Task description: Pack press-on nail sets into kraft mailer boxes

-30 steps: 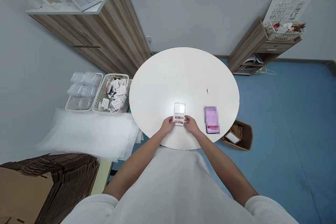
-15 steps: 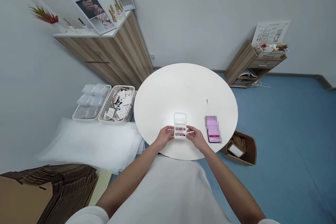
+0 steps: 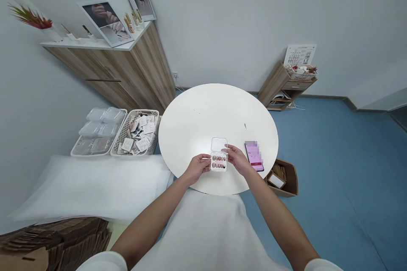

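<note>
A clear plastic case of press-on nails (image 3: 219,161) is in front of me near the near edge of the round white table, its transparent lid (image 3: 219,144) standing open on the far side. Two rows of patterned nails lie in it. My left hand (image 3: 197,167) pinches the left side of the case between thumb and fingers. At the right, my right hand (image 3: 237,159) has its fingertips on the lid's lower right edge, with the thumb by the hinge side. A phone (image 3: 254,156) with a pink, partly blurred screen lies to the right of that hand.
The round table (image 3: 197,127) stands before a wall. On the left are a basket of cards (image 3: 136,132), clear packs (image 3: 101,125), white sheets (image 3: 95,188) and folded cardboard (image 3: 63,241). An open carton (image 3: 288,178) sits on the floor at right.
My right hand has moved up from the case's right side to the lid. The left hand keeps its hold. The view has shifted, so the surroundings sit differently.
</note>
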Demonstrator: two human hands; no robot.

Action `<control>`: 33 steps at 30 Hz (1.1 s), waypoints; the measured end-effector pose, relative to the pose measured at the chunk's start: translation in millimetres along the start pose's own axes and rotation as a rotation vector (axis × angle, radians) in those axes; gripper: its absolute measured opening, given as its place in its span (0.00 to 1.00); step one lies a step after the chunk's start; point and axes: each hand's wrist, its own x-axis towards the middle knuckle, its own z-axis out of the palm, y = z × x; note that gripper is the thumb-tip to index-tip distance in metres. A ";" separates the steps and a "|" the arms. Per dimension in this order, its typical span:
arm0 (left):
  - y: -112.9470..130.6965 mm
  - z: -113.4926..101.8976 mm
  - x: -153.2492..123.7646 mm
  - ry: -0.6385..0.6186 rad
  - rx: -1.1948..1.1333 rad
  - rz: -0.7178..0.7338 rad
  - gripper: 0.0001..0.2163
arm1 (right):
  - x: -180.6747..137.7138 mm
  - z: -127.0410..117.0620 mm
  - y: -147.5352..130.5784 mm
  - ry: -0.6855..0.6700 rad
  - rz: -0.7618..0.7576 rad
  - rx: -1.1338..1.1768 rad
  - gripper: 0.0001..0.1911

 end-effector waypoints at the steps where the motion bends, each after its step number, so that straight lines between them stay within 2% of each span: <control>1: 1.0 -1.1 -0.7 -0.004 -0.013 -0.001 0.14 | -0.2 2.2 -0.5 0.002 -0.016 -0.004 0.21; 9: 3.0 -15.1 -0.5 -0.029 -0.076 -0.012 0.15 | -10.5 20.0 1.9 -0.001 -0.089 -0.020 0.22; 17: -2.1 -15.7 2.6 -0.001 -0.117 0.005 0.15 | -39.3 35.4 1.4 0.005 -0.093 -0.024 0.23; 21: -1.4 -14.4 0.6 -0.023 -0.124 0.011 0.15 | -45.9 36.9 6.0 0.002 -0.055 0.021 0.24; 27: 4.3 -10.4 0.9 -0.052 -0.095 0.025 0.14 | -43.6 34.5 14.9 0.102 -0.093 -0.001 0.23; 30: 5.1 -9.2 -1.4 -0.100 -0.057 0.025 0.16 | -43.6 32.4 20.5 0.143 -0.131 -0.033 0.28; 33: 1.6 -9.9 -5.4 -0.089 0.088 0.030 0.20 | -44.5 30.7 25.1 0.159 -0.133 -0.051 0.32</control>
